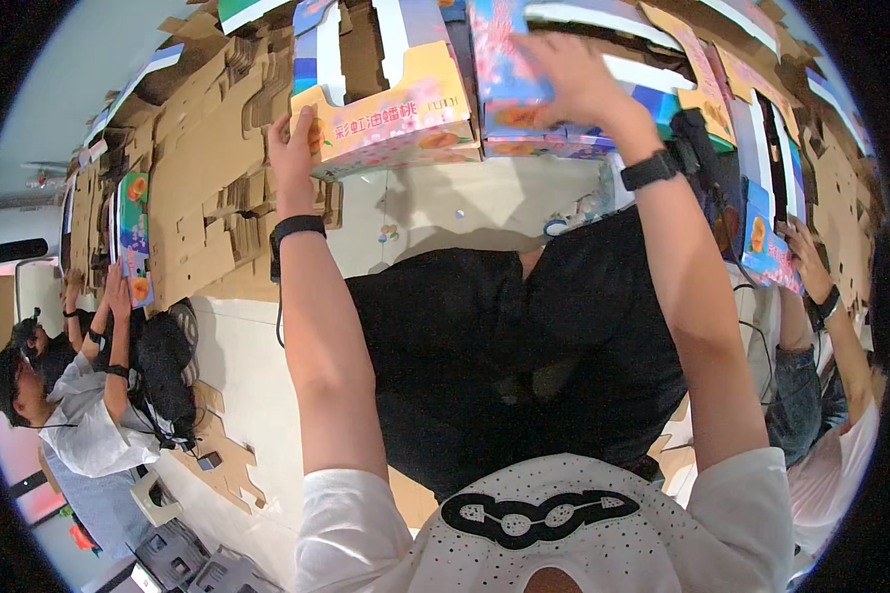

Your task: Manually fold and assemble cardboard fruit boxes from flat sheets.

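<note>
A printed cardboard fruit box (396, 127) with a yellow-orange front panel, fruit pictures and a long opening in its top stands in front of me. My left hand (293, 148) grips its near left corner, the thumb lying on the front panel and the fingers at the side. Just to the right is a second fruit box (505, 84), pink and blue, with white flaps around its opening. Over its left part my right hand (581, 84) is spread, slightly blurred, with nothing seen in it. Whether those fingers touch the box I cannot tell.
Flattened brown cardboard (193, 188) lies stacked to the left. Farther left, people work beside another printed box (133, 237). At the right, a co-worker's hand (809, 259) is at a third box (761, 232). Cardboard scraps (222, 455) and grey plastic items (183, 553) are on the floor.
</note>
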A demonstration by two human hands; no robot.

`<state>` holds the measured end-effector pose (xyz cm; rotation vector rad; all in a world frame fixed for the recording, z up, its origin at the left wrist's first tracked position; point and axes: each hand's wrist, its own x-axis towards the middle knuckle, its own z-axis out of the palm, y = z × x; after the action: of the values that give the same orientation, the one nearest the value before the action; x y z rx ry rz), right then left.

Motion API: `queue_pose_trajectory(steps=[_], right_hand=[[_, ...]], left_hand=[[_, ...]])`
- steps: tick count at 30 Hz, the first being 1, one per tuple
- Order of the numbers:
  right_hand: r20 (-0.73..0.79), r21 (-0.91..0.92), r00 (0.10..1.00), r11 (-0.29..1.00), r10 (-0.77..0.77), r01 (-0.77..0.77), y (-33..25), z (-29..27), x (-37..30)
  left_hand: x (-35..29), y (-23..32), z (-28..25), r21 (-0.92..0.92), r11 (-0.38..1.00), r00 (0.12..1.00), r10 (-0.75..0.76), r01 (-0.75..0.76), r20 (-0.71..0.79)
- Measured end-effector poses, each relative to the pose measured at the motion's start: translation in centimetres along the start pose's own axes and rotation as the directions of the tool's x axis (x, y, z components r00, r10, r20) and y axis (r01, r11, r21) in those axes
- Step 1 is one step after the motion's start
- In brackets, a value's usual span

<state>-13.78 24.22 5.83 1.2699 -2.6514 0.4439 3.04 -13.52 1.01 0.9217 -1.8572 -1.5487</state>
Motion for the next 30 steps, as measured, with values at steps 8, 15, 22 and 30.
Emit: queue_pose_trajectory(steps=[8, 15, 22, 30], right_hand=[[0.174, -0.229, 0.983, 0.973, 0.060, -0.019, -1.3, 2.0, 0.7], [0.068, -0.140, 0.997, 0.990, 0.043, -0.033, -1.2, 2.3, -0.2], [-0.008, -0.145, 1.000, 0.989, -0.018, 0.017, -1.2, 1.6, -0.2], [-0.037, -0.111, 0.996, 0.990, 0.086, -0.090, -1.8, 0.8, -0.5]], left_hand=[[1.6, -0.8, -1.6, 0.010, 0.893, 0.841, -0.427, 0.450, 0.331], [0.1, 1.3, -2.0, -0.105, 0.907, 0.890, -0.368, 0.407, 0.270], [-0.1, 2.6, -2.2, -0.245, 0.892, 0.916, -0.326, 0.380, 0.236], [-1.6, 3.9, -1.4, -0.244, 0.920, 0.941, -0.256, 0.307, 0.220]])
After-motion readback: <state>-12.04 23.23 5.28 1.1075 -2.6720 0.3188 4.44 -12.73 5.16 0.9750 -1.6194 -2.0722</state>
